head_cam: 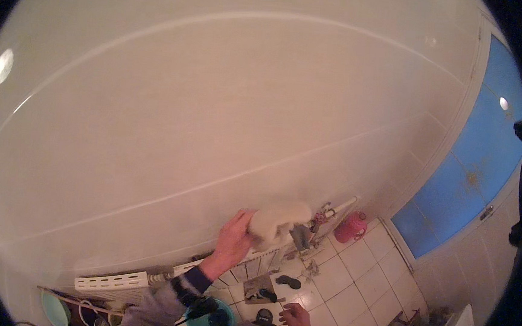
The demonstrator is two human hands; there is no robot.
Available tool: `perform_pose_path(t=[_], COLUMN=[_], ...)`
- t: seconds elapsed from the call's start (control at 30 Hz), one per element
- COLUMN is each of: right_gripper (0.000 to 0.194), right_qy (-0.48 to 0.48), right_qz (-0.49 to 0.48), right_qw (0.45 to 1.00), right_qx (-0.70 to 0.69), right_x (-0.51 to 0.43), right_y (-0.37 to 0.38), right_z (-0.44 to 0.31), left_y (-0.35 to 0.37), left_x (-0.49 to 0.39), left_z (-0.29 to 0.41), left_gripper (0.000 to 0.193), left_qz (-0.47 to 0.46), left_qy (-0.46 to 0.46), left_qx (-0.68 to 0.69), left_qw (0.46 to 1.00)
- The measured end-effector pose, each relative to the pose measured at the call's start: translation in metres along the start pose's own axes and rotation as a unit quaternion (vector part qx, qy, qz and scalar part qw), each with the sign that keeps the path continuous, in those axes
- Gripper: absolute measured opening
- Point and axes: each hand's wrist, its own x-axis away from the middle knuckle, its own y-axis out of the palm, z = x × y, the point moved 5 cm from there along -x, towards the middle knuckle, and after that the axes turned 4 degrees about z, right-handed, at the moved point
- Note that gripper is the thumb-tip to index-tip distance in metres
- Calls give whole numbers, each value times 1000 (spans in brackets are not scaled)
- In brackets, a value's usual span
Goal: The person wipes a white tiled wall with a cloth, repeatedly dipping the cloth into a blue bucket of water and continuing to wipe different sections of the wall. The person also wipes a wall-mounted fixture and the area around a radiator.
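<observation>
My left hand [233, 240] grips a pale, cream-coloured cloth or sponge-like pad [279, 221], slightly blurred, against or close to the lower part of the tiled wall [200, 127]. Whether the pad touches the wall cannot be told. Lower down, my right hand [295, 317] hangs over the tiled floor with its fingers apart and nothing in it. A turquoise basin [210, 318] stands below my left forearm, partly hidden by a dark object.
White radiators [112, 281] run along the wall's foot. Pipes with valves [323, 215] and a pink plastic jug [351, 227] are near the corner. A blue door [464, 177] is at the right. Slippers [288, 281] and a mat [259, 286] lie on the floor; a small stool [395, 324] stands lower right.
</observation>
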Motion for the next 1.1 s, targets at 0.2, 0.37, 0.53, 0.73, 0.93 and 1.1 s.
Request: perform_pose_path(t=[0.2,0.37,0.53,0.73,0.93,1.1], right_gripper=[30,30,30,34,29,25], right_qy=[45,45,62,-3,3,-16], right_qz=[66,86,72,-45,-124,-184], right_qw=[995,993,992,998,992,983], right_qx=[-63,-74,-84,-39,31,5], right_x=[23,28,17,11,-15,-18], right_y=[-32,-41,-28,28,107,157], right_z=[32,40,20,-18,-21,-20], left_y=[99,117,56,-88,-265,-393], left_x=[-87,-103,-54,69,209,323], left_z=[-3,-23,-46,-92,-133,-180], left_gripper=[41,35,38,41,29,25], left_qz=[58,87,111,195,349,439], left_qy=[34,-96,-146,-261,-203,-215], left_qx=[-27,-48,-77,19,8,-131], left_qw=[997,990,980,945,915,863])
